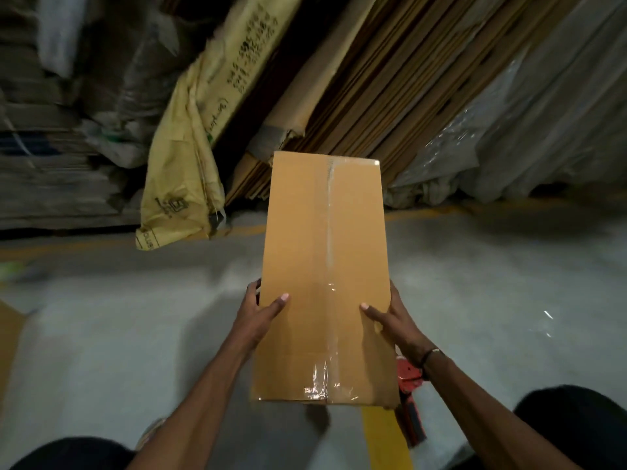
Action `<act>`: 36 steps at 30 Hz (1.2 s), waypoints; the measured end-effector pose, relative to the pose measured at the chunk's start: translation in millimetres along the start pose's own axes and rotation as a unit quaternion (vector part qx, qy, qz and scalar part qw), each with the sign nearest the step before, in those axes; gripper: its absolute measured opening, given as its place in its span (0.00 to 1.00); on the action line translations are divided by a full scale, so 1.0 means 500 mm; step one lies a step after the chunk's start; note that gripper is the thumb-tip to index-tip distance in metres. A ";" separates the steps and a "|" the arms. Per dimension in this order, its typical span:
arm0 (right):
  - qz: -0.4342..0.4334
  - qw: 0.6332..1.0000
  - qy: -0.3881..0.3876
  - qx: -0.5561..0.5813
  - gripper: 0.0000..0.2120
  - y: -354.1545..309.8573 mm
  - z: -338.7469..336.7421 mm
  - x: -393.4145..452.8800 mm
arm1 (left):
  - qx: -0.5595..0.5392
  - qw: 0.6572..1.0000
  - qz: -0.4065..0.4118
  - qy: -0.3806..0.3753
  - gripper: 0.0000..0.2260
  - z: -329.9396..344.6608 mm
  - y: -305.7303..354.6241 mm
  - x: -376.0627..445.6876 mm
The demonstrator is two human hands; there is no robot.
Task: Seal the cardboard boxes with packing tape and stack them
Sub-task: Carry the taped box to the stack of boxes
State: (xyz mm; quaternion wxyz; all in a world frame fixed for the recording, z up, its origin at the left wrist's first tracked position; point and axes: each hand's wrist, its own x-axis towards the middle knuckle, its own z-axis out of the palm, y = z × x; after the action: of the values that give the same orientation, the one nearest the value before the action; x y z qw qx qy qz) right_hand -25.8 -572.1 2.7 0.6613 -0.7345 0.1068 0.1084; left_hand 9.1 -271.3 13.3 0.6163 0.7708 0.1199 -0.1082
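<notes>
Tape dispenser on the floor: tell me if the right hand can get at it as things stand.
Probably not yet. The right hand grips the cardboard box, which partly covers the red tape dispenser below the wrist; freeing that grip should leave it close.

1. I see a grey concrete floor (pixel 135 334) with yellow painted lines (pixel 383 425).
2. A red tape dispenser (pixel 409 398) lies on it.
3. Flattened cardboard sheets (pixel 390 96) and a yellow sack (pixel 176 184) stand at its far edge.

A warehouse or packing store: tall flattened brown cardboard sheets (pixel 390 79) lean beside a printed yellow woven sack (pixel 190 157) and plastic-wrapped bundles (pixel 543 113), above a grey concrete floor (pixel 135 334) with a painted yellow line (pixel 84 244).
</notes>
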 end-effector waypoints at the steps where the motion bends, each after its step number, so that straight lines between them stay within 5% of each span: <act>1: -0.014 1.000 0.004 -0.004 0.50 -0.033 -0.010 -0.022 | -0.002 1.000 0.013 -0.001 0.37 -0.003 0.030 -0.020; 6: -0.090 0.995 0.022 -0.042 0.44 -0.192 -0.085 -0.140 | -0.030 0.996 0.089 0.001 0.33 0.005 0.182 -0.123; 17: -0.194 0.969 0.098 -0.121 0.55 -0.470 -0.318 -0.471 | -0.035 0.967 0.248 -0.033 0.38 0.124 0.502 -0.369; 24: -0.221 0.942 0.209 -0.141 0.55 -0.517 -0.467 -0.673 | -0.029 0.954 0.280 -0.101 0.43 0.280 0.639 -0.479; 36: -0.172 0.900 0.388 -0.100 0.46 -0.434 -0.652 -0.909 | -0.050 0.910 0.281 -0.302 0.35 0.619 0.669 -0.558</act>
State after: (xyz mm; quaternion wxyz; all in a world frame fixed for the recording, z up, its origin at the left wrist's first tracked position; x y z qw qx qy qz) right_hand -388.1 -867.7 378.0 0.4991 -0.7873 0.2157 -0.2907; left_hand -154.7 -658.3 343.2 0.6656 0.6714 -0.2885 -0.1515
